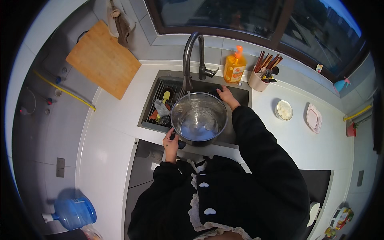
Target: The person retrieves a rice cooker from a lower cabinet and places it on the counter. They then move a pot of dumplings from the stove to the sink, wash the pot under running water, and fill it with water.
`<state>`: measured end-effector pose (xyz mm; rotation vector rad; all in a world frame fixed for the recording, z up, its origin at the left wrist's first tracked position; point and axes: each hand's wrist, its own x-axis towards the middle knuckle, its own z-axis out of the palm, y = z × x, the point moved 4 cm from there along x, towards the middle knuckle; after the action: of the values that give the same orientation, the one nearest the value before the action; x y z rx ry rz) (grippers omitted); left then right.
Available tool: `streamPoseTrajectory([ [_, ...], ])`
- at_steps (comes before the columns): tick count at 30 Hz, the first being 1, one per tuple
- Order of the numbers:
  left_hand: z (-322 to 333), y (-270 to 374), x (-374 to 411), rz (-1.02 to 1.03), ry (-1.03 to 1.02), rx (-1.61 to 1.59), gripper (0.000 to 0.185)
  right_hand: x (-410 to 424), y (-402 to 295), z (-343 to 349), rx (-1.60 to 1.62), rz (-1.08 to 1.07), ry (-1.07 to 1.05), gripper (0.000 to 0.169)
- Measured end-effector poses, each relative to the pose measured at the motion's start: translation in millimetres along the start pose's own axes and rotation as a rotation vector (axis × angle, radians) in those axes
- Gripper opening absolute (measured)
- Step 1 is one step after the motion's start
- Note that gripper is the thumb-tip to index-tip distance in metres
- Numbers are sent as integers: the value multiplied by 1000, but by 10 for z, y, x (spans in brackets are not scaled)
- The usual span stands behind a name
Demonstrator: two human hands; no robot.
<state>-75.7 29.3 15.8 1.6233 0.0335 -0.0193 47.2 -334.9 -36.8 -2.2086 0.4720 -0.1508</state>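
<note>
A deep stainless steel pot [198, 117] is held over the grey sink [238, 123], with water in its bottom. From the dark metal faucet [187, 57] a stream runs down into the pot. My left hand [171, 145] grips the black handle at the near left of the pot. On the far right side, my right hand [226, 96] is closed around the opposite handle, which is mostly hidden. Left of the pot, a drain rack [154, 100] in the sink carries a yellow-green utensil [166, 96] and a grey cloth or scrubber [162, 108].
A wooden cutting board [103, 58] leans at the back left. Behind the sink stand an orange soap bottle [235, 66] and a utensil holder [258, 80] with chopsticks. On the right counter are a bowl of white food [283, 110] and a pink dish [313, 118]. A blue water jug [75, 213] lies lower left.
</note>
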Motion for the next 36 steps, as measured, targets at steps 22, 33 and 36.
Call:
streamPoseTrajectory([
  [22, -298, -22, 109, 12, 241, 130, 33, 94, -119, 356, 284, 14, -126, 39],
  [33, -302, -56, 312, -13, 47, -35, 33, 26, 417, 417, 237, -81, 77, 37],
  [36, -291, -17, 313, -25, 41, -61, 32, -12, 416, 375, 204, -117, 103, 37],
])
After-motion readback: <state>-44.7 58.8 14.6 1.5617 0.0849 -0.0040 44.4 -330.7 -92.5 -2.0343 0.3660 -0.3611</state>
